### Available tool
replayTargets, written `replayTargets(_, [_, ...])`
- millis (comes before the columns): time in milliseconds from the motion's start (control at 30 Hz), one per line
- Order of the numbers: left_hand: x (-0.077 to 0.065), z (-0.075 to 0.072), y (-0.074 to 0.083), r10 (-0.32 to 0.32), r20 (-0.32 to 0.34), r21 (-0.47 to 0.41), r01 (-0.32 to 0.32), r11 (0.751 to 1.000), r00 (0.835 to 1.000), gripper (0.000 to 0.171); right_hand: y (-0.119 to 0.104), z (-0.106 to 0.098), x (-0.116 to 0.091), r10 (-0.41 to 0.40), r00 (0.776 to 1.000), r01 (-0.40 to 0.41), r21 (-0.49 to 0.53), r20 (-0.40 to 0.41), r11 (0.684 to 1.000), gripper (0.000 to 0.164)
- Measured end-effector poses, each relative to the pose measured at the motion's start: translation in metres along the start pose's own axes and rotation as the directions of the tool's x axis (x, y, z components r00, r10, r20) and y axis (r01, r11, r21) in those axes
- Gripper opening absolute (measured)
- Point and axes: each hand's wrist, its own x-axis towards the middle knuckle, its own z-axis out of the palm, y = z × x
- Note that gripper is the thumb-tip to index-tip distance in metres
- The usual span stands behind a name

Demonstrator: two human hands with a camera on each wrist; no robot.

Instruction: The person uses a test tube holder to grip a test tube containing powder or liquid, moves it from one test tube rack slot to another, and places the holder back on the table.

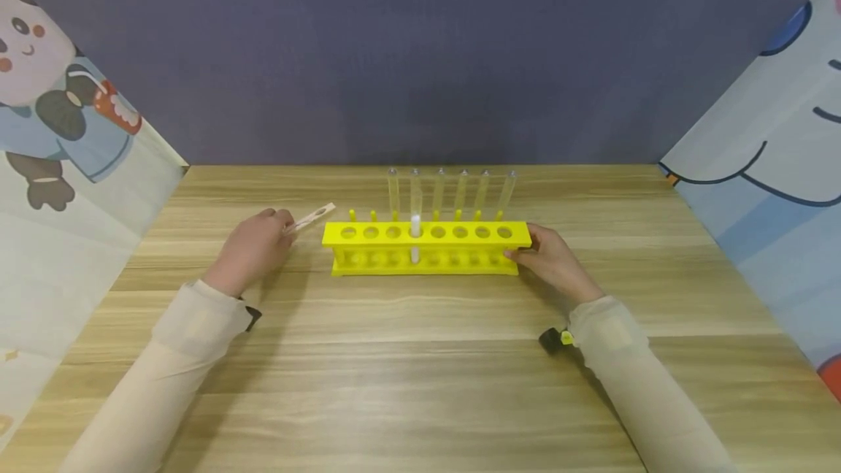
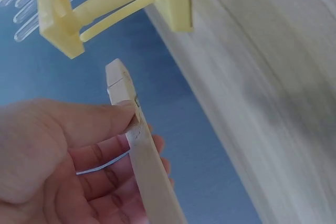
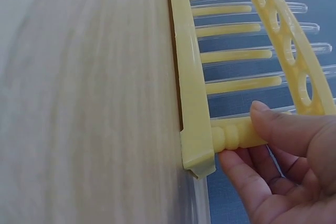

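My left hand [image 1: 258,248] pinches a pale wooden test tube clamp [image 1: 312,217] between thumb and fingers, its tip pointing toward the rack. In the left wrist view the thumb lies on the middle of the clamp [image 2: 139,135]. A yellow test tube rack [image 1: 427,234] stands upright on the table. My right hand [image 1: 555,260] grips the post [image 3: 239,133] at the rack's right end, thumb on one side and fingers on the other. One test tube [image 1: 415,225] with white content stands in a middle hole of the rack.
Several clear test tubes [image 1: 463,190] sit upside down on the rack's rear pegs; two pegs [image 1: 352,215] at the left are bare. The wooden table [image 1: 420,385] meets a dark blue panel [image 1: 420,57] behind. Printed cartoon sheets [image 1: 98,188] flank both sides.
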Motion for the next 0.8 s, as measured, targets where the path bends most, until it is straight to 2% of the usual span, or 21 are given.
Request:
replayTargets(200, [-0.001,-0.007,0.001,0.027,-0.059,-0.008,-0.027,1.0,0.998,0.015,0.001,0.0,0.0,-0.016,1.0,0.016,0.001,0.0,1.0,0.045])
replayTargets(467, [-0.003,-0.018,0.005,0.057,-0.148,-0.005,-0.058,0.998,0.987,0.017,-0.001,0.0,-0.001,-0.004,1.0,0.004,0.003,-0.002,1.0,0.045])
replayTargets(800, [-0.004,-0.025,0.016,0.078,-0.197,-0.027,-0.085,0.996,0.977,0.017,-0.001,0.001,0.0,0.003,1.0,-0.003,-0.005,0.001,1.0,0.045])
